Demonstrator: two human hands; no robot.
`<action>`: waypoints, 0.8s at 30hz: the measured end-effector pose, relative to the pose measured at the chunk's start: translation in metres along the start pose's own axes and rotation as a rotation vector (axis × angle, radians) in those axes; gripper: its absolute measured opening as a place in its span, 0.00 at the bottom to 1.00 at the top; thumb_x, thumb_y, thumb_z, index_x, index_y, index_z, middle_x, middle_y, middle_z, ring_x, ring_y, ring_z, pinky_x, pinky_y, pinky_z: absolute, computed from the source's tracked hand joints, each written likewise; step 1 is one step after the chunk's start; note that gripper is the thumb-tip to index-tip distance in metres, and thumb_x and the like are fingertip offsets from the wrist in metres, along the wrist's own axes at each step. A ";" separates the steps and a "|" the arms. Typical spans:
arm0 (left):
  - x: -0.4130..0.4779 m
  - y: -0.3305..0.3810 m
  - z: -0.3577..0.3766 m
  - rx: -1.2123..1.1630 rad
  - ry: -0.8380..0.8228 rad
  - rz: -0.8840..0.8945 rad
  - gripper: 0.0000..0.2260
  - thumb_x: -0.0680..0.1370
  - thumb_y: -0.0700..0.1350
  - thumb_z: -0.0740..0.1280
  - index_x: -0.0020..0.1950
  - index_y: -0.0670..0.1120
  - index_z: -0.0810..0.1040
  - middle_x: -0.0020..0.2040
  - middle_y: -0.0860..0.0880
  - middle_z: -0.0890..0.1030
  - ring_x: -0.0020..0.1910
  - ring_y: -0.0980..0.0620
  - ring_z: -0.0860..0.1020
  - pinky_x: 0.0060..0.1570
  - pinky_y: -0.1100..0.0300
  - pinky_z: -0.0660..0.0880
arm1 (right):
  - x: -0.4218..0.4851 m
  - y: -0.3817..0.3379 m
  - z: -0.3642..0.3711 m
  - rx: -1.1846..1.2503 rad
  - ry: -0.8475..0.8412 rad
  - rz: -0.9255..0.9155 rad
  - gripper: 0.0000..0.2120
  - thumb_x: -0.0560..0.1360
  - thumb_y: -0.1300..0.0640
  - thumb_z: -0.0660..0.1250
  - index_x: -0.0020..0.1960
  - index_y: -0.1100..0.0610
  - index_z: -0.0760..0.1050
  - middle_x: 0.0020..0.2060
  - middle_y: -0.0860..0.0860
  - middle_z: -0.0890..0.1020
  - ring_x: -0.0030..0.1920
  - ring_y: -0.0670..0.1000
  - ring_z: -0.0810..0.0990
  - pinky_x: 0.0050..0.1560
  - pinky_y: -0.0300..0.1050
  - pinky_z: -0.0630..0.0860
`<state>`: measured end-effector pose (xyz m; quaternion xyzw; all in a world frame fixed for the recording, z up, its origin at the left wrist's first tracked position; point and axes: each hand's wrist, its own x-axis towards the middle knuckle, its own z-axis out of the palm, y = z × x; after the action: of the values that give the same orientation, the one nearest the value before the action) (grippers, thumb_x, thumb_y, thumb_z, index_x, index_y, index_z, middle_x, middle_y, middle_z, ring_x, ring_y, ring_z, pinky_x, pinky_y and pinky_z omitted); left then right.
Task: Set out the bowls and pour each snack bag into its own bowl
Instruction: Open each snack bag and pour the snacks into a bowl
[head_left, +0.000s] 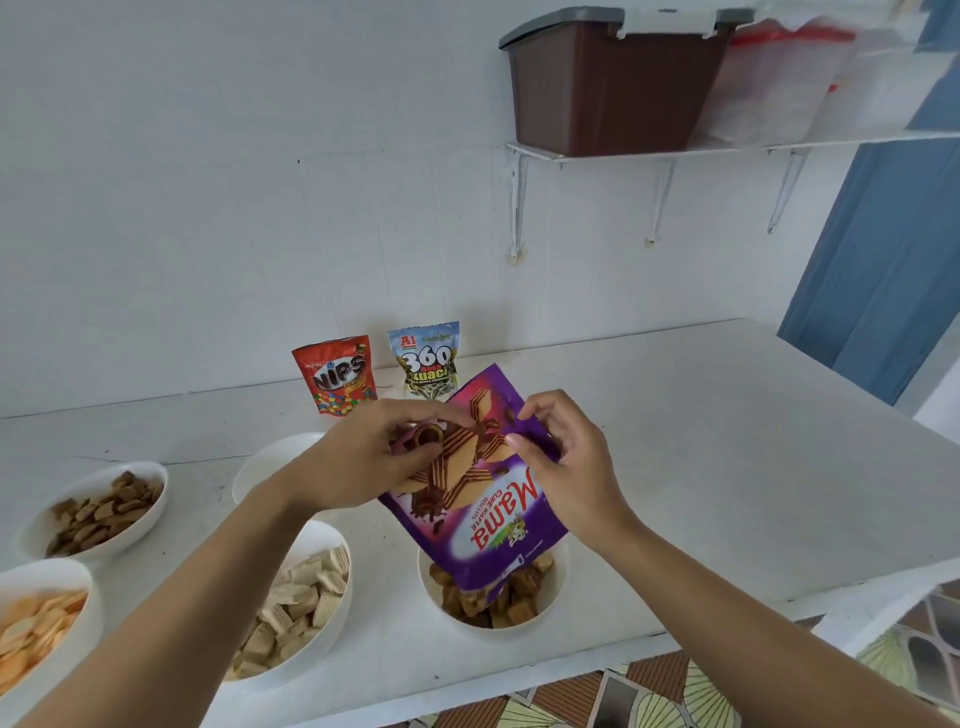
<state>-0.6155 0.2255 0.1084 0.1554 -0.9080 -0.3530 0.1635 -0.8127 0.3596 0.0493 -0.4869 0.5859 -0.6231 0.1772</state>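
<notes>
While your left hand (358, 457) and right hand (571, 467) pinch the purple bag (483, 514) upended over its bowl (425, 584), three other bowls (162, 486) are full; the red bag (335, 382) and blue bag (426, 366) wait.

The Mama bag (483, 514) is inverted above the front bowl (558, 587). The Nips bag (335, 375) and 360 bag (426, 361) stand behind this bowl; another bowl (317, 644) lies just left.

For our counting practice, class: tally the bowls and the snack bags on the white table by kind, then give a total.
Bowls: 5
Snack bags, red, blue, purple: 3
Total: 8
</notes>
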 end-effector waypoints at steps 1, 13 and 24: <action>0.000 0.000 0.000 -0.042 0.029 0.000 0.14 0.82 0.42 0.65 0.66 0.55 0.79 0.63 0.57 0.80 0.64 0.56 0.79 0.48 0.53 0.84 | -0.001 0.001 0.000 -0.001 -0.013 0.010 0.10 0.76 0.55 0.72 0.52 0.48 0.72 0.52 0.43 0.82 0.53 0.44 0.84 0.43 0.41 0.84; -0.012 -0.004 -0.008 -0.136 0.227 -0.041 0.18 0.77 0.49 0.69 0.66 0.59 0.75 0.63 0.63 0.77 0.64 0.58 0.78 0.47 0.58 0.84 | 0.001 0.011 -0.015 0.009 0.014 0.078 0.11 0.70 0.51 0.75 0.51 0.49 0.78 0.51 0.45 0.85 0.53 0.48 0.85 0.44 0.44 0.84; -0.011 -0.001 0.000 0.094 0.259 0.065 0.19 0.78 0.46 0.70 0.67 0.57 0.76 0.63 0.57 0.80 0.62 0.57 0.80 0.48 0.62 0.83 | -0.010 0.021 -0.016 -0.087 -0.056 0.028 0.11 0.70 0.48 0.73 0.50 0.46 0.75 0.53 0.42 0.82 0.58 0.48 0.82 0.45 0.41 0.84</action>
<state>-0.6051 0.2294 0.1061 0.1778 -0.8994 -0.2815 0.2834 -0.8288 0.3710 0.0294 -0.5031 0.6141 -0.5805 0.1810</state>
